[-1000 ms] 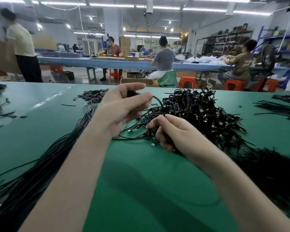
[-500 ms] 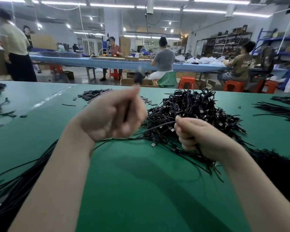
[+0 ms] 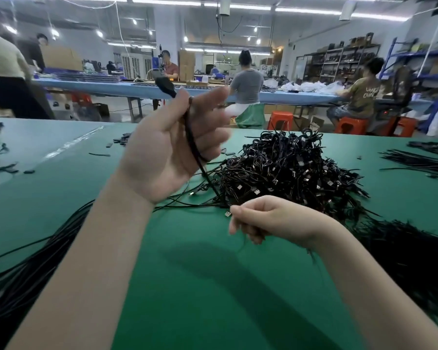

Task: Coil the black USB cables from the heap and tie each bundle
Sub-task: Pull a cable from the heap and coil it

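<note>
Two hands, one heap of cables, four red stools, five people behind.

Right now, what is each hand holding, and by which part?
The left hand holds a black cable wound round its fingers, plug end above. The right hand pinches the same cable's lower run near its small connector.
</note>
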`<state>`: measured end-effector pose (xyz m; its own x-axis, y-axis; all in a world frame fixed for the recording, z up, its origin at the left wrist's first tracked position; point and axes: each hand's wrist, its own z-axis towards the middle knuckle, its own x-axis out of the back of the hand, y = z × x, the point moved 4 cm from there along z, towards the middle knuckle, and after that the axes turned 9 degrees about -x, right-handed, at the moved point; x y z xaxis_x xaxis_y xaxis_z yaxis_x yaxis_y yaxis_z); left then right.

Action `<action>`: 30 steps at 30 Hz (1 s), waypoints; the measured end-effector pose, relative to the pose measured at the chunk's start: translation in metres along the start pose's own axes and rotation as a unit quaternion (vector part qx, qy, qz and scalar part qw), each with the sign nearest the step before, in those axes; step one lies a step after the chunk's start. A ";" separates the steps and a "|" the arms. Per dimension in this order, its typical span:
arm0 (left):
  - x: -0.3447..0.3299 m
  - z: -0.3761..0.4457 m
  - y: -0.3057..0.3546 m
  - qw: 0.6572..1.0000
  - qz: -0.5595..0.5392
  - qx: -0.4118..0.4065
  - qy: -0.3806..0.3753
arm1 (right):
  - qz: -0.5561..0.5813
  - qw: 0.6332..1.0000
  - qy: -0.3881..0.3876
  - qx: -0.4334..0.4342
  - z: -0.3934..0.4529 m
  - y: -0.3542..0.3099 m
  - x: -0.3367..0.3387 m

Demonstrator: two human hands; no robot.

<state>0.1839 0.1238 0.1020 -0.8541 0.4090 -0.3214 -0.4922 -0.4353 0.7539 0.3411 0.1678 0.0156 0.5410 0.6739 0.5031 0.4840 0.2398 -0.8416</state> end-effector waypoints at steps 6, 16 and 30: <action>0.003 -0.022 -0.027 0.865 0.373 0.277 -0.187 | 0.023 0.947 0.304 0.103 -0.013 -0.013 0.043; -0.001 0.001 -0.005 1.000 -0.014 0.000 0.012 | 0.016 0.998 0.049 0.026 0.013 0.013 0.005; -0.006 0.005 -0.034 0.991 0.028 0.083 0.105 | 0.001 0.980 0.140 0.141 -0.011 -0.039 -0.001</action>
<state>0.2068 0.1402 0.0809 -0.9043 0.2040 -0.3750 -0.4228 -0.3073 0.8525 0.3293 0.1497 0.0497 0.7283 0.4665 0.5021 0.2951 0.4478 -0.8440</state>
